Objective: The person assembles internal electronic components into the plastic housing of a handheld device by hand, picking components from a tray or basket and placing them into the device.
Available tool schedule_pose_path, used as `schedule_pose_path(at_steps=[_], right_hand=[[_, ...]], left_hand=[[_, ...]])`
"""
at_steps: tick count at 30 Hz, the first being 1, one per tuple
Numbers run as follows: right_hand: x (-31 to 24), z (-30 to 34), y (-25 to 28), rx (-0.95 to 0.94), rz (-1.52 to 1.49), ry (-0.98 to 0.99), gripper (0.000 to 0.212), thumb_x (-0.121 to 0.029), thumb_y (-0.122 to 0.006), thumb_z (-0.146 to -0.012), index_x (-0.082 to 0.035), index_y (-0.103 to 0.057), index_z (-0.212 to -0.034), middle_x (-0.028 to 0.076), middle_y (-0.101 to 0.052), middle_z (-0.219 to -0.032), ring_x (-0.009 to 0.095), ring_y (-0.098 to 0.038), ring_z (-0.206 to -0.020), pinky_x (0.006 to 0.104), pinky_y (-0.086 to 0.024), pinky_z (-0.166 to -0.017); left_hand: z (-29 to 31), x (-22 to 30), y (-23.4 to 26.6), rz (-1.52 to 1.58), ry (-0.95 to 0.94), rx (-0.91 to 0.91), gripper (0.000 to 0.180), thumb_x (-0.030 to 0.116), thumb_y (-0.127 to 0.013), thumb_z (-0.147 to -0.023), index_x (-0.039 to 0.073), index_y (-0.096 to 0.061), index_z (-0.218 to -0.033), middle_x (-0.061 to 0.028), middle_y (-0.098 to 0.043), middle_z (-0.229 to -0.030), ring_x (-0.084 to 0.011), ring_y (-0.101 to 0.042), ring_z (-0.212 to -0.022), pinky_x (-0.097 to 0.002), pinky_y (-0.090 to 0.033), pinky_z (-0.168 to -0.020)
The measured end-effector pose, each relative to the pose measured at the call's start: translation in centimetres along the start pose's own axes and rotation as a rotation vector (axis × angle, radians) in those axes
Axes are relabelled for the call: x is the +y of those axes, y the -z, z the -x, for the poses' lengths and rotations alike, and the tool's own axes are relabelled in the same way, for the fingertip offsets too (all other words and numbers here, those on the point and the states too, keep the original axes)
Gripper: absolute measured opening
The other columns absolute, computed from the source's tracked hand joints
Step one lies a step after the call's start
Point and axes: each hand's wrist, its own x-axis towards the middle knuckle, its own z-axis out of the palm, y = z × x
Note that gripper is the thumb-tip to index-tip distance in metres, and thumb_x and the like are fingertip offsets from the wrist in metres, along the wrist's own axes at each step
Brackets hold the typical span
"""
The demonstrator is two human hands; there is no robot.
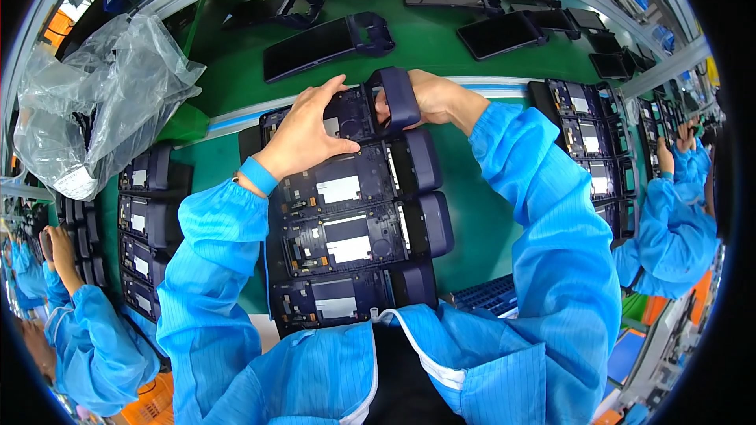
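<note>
The handheld terminal housing, with its inner side visible, is at the far end of the row of similar housings. The left hand lies across it, fingers and thumb widely spread; the right hand is curled around its bulky end.

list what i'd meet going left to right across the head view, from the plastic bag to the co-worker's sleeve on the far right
Clear plastic bag → left hand → right hand → right-hand row of open dark housings → co-worker's blue sleeve
</note>
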Motion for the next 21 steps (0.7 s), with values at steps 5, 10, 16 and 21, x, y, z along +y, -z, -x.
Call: schedule_pose_path(at_steps=[5,10,16,21], right_hand=[[2.6,2.2,0.5,0.207,-0.011,0.024,0.019,-0.007,-0.046,-0.088,-0.001,-0.057,-0.103,0.006,-0.061,-0.093,0.014,-0.058,-0.077,0.0289,-0.048,-0.069],[5.4,6.7,-1.5,0.211,-0.25,0.095,0.029,-0.02,-0.05,-0.091,0.005,-0.052,-0.107,0.009,-0.058,-0.095,0.016,-0.057,-0.082,0.0299,-0.048,-0.071],[6.7,8.0,-2.8,0.175,-0.254,0.15,0.032,-0.02,-0.048,-0.092,0.009,-0.049,-0.108,0.012,-0.058,-0.097,0.018,-0.058,-0.086,0.0326,-0.05,-0.072],[6.1,9.0,-3.9,0.336,0.068,0.255,0.03,-0.016,-0.05,-0.091,0.005,-0.049,-0.113,0.011,-0.057,-0.102,0.019,-0.057,-0.09,0.0316,-0.049,-0.074]], left_hand=[[-0.6,-0.9,0.0,-0.008,-0.006,-0.062,0.092,0.021,-0.081,-0.059,0.001,-0.029,-0.133,-0.015,-0.046,-0.126,-0.0309,-0.039,-0.119,-0.0362,-0.032,-0.101],[-0.2,-2.6,0.1,-0.112,-0.151,-0.065,0.088,0.031,-0.079,-0.061,-0.003,-0.034,-0.129,-0.0212,-0.042,-0.127,-0.0353,-0.038,-0.12,-0.0383,-0.03,-0.101],[0.3,-2.0,-0.5,-0.207,-0.173,0.005,0.081,0.037,-0.071,-0.069,-0.005,-0.035,-0.129,-0.0236,-0.04,-0.129,-0.0354,-0.035,-0.122,-0.0385,-0.027,-0.103],[7.9,6.7,3.7,-0.077,-0.164,0.304,0.049,0.024,-0.065,-0.077,-0.001,-0.049,-0.117,-0.0201,-0.054,-0.115,-0.0315,-0.052,-0.106,-0.0377,-0.041,-0.091]])
